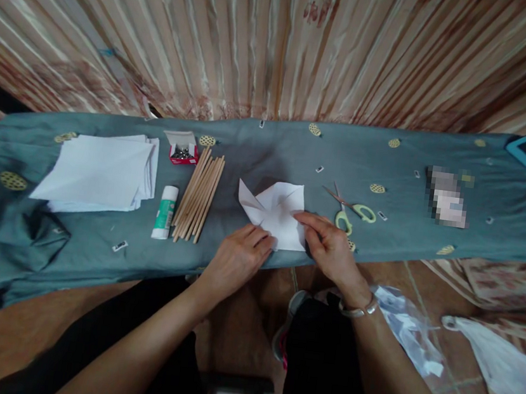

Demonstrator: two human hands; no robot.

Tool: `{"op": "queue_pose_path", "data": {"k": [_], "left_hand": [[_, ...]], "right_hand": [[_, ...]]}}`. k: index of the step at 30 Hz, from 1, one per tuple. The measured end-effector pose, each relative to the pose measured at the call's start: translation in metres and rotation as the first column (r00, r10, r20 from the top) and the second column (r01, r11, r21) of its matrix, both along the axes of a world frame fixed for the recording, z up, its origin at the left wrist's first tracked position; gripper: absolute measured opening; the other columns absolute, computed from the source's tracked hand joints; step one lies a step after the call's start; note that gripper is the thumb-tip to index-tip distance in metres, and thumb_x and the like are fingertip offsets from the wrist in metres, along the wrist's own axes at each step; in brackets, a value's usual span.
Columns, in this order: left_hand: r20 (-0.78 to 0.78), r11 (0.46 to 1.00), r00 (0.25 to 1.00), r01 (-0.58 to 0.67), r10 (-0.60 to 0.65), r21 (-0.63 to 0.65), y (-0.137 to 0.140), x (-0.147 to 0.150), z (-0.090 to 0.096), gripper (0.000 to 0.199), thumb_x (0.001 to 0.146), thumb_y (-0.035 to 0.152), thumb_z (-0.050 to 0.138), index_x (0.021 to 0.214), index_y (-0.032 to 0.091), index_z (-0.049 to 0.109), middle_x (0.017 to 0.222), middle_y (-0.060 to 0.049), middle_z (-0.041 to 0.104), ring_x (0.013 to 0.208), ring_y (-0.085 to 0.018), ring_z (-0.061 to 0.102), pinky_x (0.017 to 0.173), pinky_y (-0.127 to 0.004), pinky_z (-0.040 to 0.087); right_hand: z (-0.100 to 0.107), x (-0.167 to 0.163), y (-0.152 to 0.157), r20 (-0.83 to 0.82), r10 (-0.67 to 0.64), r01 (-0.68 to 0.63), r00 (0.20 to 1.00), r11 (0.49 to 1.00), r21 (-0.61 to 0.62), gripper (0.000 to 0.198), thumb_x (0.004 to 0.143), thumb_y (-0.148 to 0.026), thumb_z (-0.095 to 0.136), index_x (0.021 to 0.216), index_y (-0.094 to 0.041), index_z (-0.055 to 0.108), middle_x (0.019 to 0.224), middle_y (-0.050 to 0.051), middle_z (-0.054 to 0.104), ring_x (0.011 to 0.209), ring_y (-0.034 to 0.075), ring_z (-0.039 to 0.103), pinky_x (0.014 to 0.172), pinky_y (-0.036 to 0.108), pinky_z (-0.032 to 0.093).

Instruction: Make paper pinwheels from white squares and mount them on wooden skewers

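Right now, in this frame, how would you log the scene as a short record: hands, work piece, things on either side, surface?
Left hand: fingers at the lower left of the folded paper
Right hand: fingers at its right edge
Folded paper: white, one pointed flap raised at left
Left of paper: wooden sticks, white-and-green tube, open red box with small metal pieces, stacked white sheets
Right of paper: scissors with pale green handles, a pixelated item, blue-framed object
Surface: grey-green cloth, yellow prints
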State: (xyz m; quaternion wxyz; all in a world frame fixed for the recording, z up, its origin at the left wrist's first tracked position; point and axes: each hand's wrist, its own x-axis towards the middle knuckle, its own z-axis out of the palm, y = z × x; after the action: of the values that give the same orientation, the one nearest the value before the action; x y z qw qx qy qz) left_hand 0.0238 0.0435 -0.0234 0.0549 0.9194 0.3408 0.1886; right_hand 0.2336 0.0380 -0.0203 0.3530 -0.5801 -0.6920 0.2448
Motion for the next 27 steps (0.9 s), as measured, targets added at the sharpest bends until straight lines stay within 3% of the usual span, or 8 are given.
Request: {"op": "queue_pose_path", "data": {"k": [4, 8, 13, 21, 27], "left_hand": [[-0.004, 1.000, 1.000, -0.011, 0.011, 0.022, -0.001, -0.002, 0.002, 0.013, 0.087, 0.013, 0.053, 0.098, 0.011, 0.061, 0.092, -0.007, 0.066, 0.084, -0.020, 0.059, 0.072, -0.031, 0.052], [0.025, 0.999, 0.999, -0.037, 0.036, 0.023, 0.000, -0.002, 0.002, 0.011, 0.087, 0.013, 0.053, 0.094, 0.012, 0.061, 0.090, -0.007, 0.067, 0.080, -0.019, 0.060, 0.070, -0.030, 0.053], [0.044, 0.999, 0.998, -0.042, 0.042, 0.000, -0.001, -0.002, 0.001, 0.013, 0.089, 0.013, 0.049, 0.094, 0.012, 0.061, 0.091, -0.008, 0.067, 0.082, -0.019, 0.060, 0.071, -0.031, 0.054], [0.048, 0.997, 0.999, -0.008, 0.012, -0.073, -0.007, -0.005, 0.003, 0.014, 0.089, 0.015, 0.049, 0.094, 0.013, 0.062, 0.096, -0.008, 0.067, 0.088, -0.019, 0.060, 0.079, -0.033, 0.054], [0.052, 0.995, 0.999, 0.002, 0.003, -0.100, -0.009, -0.004, 0.006, 0.013, 0.089, 0.016, 0.049, 0.091, 0.012, 0.062, 0.094, -0.008, 0.067, 0.088, -0.020, 0.059, 0.079, -0.034, 0.054]], "right_hand": [[-0.006, 0.008, 0.001, -0.155, 0.001, -0.011, 0.988, 0.998, -0.067, 0.037, 0.082, -0.013, 0.042, 0.105, -0.025, 0.069, 0.113, 0.003, 0.069, 0.110, 0.019, 0.061, 0.102, 0.040, 0.043], [-0.005, 0.011, 0.001, -0.312, 0.048, -0.108, 0.949, 0.978, -0.181, 0.035, 0.078, -0.013, 0.049, 0.102, -0.027, 0.070, 0.118, 0.002, 0.067, 0.117, 0.019, 0.057, 0.106, 0.041, 0.038], [-0.001, 0.007, 0.003, -0.431, 0.066, -0.178, 0.900, 0.957, -0.227, 0.020, 0.073, -0.019, 0.065, 0.090, -0.025, 0.073, 0.119, 0.006, 0.066, 0.115, 0.021, 0.058, 0.102, 0.040, 0.041], [-0.003, -0.005, 0.006, -0.435, 0.043, -0.139, 0.899, 0.971, -0.192, 0.010, 0.073, -0.033, 0.073, 0.077, -0.023, 0.071, 0.114, 0.006, 0.067, 0.110, 0.021, 0.059, 0.100, 0.041, 0.042], [-0.009, -0.015, 0.006, -0.250, -0.029, -0.013, 0.968, 0.986, -0.165, 0.006, 0.074, -0.028, 0.070, 0.074, -0.023, 0.069, 0.117, 0.008, 0.064, 0.108, 0.022, 0.060, 0.097, 0.041, 0.044]]}}
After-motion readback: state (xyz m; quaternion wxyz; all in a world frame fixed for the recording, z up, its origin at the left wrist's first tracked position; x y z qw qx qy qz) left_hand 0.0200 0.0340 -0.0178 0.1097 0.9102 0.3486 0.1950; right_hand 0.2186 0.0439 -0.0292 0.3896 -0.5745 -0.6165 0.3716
